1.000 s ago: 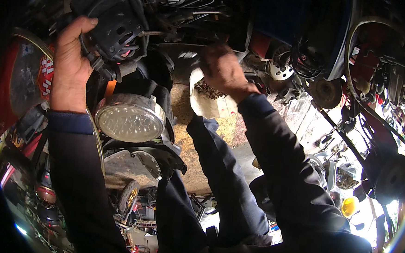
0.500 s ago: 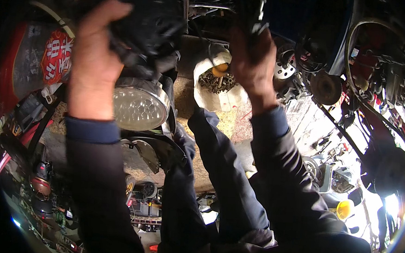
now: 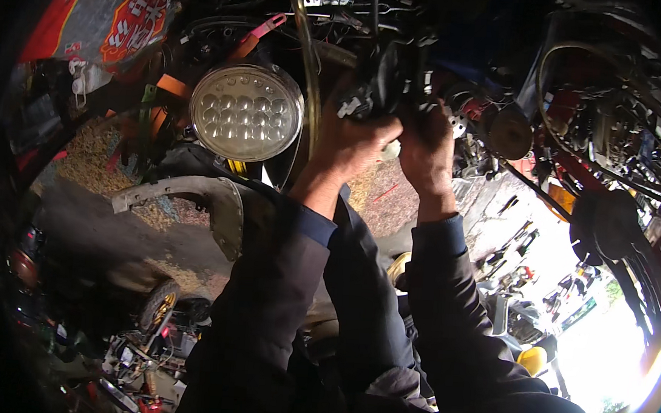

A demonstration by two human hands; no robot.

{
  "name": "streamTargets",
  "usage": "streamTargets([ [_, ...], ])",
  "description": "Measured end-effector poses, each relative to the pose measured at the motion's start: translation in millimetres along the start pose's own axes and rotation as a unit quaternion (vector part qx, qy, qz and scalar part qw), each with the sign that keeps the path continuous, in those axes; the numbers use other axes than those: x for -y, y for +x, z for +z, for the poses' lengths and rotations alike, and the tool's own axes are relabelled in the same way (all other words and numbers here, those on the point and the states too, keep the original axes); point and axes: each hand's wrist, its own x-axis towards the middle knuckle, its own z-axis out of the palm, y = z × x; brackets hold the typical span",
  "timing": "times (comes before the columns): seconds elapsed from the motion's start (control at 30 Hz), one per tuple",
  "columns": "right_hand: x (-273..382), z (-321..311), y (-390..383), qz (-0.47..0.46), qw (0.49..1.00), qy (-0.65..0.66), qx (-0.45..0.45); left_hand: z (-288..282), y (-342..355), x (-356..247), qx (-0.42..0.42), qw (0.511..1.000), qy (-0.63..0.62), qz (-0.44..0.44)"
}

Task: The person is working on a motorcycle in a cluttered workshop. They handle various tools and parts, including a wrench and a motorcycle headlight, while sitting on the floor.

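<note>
My left hand [image 3: 353,146] and my right hand [image 3: 428,153] are close together at the upper middle, both closed. Between and above them hangs a dark bundle that looks like black wiring [image 3: 386,72], with a small pale plug-like piece [image 3: 352,105] by the left fingers. The left thumb points toward the right hand. The right fingers curl around the bundle's lower right part, and shadow hides their tips. Left of my left wrist is a round headlight [image 3: 247,114] with rows of lens cells. A clear yellowish tube [image 3: 309,57] runs down between the headlight and my left hand.
Below the headlight lies a curved grey bracket [image 3: 224,207]. A red and grey printed sack [image 3: 92,21] is at the upper left. Motorcycle parts with a small wheel [image 3: 159,306] fill the lower left. A dark disc [image 3: 608,227] and a looped cable [image 3: 541,83] are on the right.
My left hand has let go of a bulky black part at the upper left and moved right, beside my right hand. The view has shifted; the white bag of bolts is now hidden.
</note>
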Motion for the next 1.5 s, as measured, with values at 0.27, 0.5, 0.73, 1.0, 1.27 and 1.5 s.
streamTargets([
  [0.27, 6.9, -4.3, 1.4, 0.051, 0.992, 0.028, 0.111, 1.2, -11.3, 28.4, -0.076, 0.898, 0.317, 0.294],
  [0.5, 39.8, -7.6, -6.9, 0.043, 0.959, -0.005, 0.279, 25.4, -27.6, 39.5, -0.126, 0.94, -0.318, 0.001],
  [0.73, 53.7, -6.1, 8.6, 0.005, 0.929, -0.012, 0.37, 24.7, -28.9, 46.3, -0.226, 0.882, -0.412, -0.035],
  [1.0, 2.3, 21.5, 159.9, -0.115, 0.917, -0.296, 0.244, 14.7, -25.1, 43.1, -0.266, 0.9, -0.313, -0.145],
  [1.27, -80.1, 118.2, 261.4, -0.225, 0.767, -0.503, 0.329, 15.9, -35.1, 48.3, -0.235, 0.897, -0.315, -0.203],
  [1.5, -77.1, 69.9, 220.7, -0.203, 0.839, -0.446, 0.236, 17.1, -32.5, 46.3, -0.225, 0.888, -0.322, -0.241],
])
